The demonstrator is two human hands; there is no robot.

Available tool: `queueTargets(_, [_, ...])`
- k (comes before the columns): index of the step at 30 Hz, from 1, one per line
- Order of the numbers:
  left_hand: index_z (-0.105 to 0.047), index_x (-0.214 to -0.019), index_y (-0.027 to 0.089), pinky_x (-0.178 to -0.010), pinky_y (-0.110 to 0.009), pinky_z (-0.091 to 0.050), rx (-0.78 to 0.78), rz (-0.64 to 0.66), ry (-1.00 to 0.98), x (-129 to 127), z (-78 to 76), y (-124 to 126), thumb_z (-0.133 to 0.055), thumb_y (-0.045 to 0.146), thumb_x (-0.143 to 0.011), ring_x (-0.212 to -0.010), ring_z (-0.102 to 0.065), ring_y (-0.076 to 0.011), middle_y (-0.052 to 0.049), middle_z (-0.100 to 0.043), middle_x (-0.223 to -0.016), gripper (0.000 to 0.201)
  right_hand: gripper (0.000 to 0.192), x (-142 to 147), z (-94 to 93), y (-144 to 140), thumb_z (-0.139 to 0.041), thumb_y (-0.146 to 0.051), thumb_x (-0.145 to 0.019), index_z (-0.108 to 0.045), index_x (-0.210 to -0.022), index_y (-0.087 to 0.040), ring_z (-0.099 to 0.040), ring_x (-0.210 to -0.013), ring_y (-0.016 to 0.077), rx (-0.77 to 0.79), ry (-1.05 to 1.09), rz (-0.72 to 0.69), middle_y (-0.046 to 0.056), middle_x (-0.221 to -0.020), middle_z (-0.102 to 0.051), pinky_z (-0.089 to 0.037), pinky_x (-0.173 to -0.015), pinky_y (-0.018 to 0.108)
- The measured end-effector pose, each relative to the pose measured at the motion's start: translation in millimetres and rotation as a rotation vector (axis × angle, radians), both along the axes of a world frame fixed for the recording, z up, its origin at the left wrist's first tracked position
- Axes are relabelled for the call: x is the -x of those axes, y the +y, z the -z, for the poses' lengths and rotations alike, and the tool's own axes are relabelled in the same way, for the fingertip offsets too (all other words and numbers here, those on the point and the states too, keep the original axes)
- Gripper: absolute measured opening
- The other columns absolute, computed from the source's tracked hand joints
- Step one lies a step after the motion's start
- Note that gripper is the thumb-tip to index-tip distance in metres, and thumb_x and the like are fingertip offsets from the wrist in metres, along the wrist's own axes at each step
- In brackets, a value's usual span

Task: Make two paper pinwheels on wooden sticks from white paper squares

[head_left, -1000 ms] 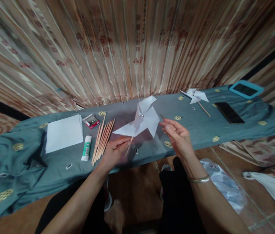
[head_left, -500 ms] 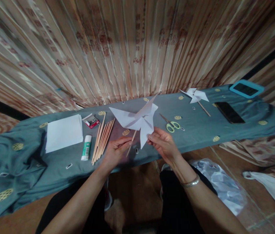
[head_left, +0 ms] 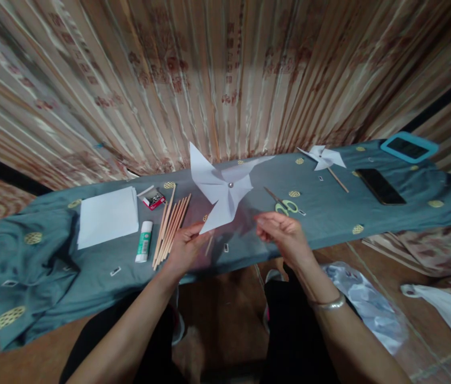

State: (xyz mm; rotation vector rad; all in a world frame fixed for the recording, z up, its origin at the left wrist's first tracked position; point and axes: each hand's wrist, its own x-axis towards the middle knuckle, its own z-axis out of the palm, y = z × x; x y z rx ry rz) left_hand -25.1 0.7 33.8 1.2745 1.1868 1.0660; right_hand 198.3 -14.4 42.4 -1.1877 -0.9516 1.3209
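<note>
A white paper pinwheel on a thin wooden stick stands up over the grey-blue cloth-covered bench. My left hand holds its stick at the bottom. My right hand hovers just right of the pinwheel's lower blade, fingers loosely curled, with nothing in it. A metal pin shows at the pinwheel's centre.
A bundle of wooden sticks, a glue stick, a small red box and white paper sheets lie to the left. Scissors, a second pinwheel, a black phone and a teal-framed device lie right. Plastic bags lie on the floor.
The pinwheel's blades have turned round their pin. My right hand let go of the lower blade and drew back to the right. My left hand stayed on the stick.
</note>
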Motion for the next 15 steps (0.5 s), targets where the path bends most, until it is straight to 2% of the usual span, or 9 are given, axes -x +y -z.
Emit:
queueTargets(2, [-0.078,-0.077,0.017,-0.071,-0.028,-0.048,0.022,0.049,0.002,-1,0.8,-1,-0.077,0.04,-0.066,-0.074,-0.064,-0.0177,-0.004,-0.073,-0.076,0.025,0.038,-13,5.2,9,-0.082,-0.042,-0.064,-0.068,-0.092,-0.02,-0.064,-0.067,0.0125,-0.132,-0.069,0.192,0.002,-0.078,-0.072,-0.051,-0.063,0.026])
queueTargets(3, [-0.078,-0.077,0.017,-0.07,-0.028,-0.048,0.036,0.075,0.0,-1,1.4,-1,-0.077,0.04,-0.065,-0.074,-0.064,-0.018,-0.004,-0.074,-0.076,0.026,0.045,-16,8.1,13,-0.083,-0.04,-0.062,-0.066,-0.099,-0.022,-0.067,-0.079,0.0153,-0.189,-0.093,0.238,0.004,-0.09,-0.073,-0.052,-0.073,0.029])
queueTargets(6, [-0.079,-0.076,0.017,-0.07,-0.027,-0.048,0.057,0.126,-0.014,-4,2.8,-2,-0.078,0.04,-0.064,-0.074,-0.064,-0.0183,-0.006,-0.074,-0.079,0.026,0.059,-18,16.2,21,-0.083,-0.038,-0.061,-0.06,-0.114,-0.025,-0.065,-0.103,0.021,-0.277,-0.112,0.211,0.007,-0.111,-0.07,-0.05,-0.089,0.037])
queueTargets(9, [-0.079,-0.078,0.017,-0.072,-0.026,-0.047,0.061,0.13,-0.012,-6,2.5,-3,-0.077,0.038,-0.065,-0.074,-0.064,-0.0175,-0.005,-0.075,-0.08,0.024,0.056,-12,19.6,24,-0.082,-0.038,-0.062,-0.06,-0.113,-0.026,-0.066,-0.1,0.0209,-0.282,-0.072,0.143,0.006,-0.104,-0.072,-0.051,-0.087,0.037])
queueTargets(15, [-0.079,-0.079,0.018,-0.075,-0.03,-0.05,0.082,0.12,-0.014,-4,2.2,-3,-0.078,0.037,-0.063,-0.075,-0.066,-0.0199,-0.005,-0.076,-0.08,0.025,0.046,-5,10.0,20,-0.08,-0.04,-0.064,-0.064,-0.104,-0.024,-0.066,-0.075,0.0165,-0.196,-0.018,0.099,-0.001,-0.076,-0.072,-0.051,-0.076,0.032])
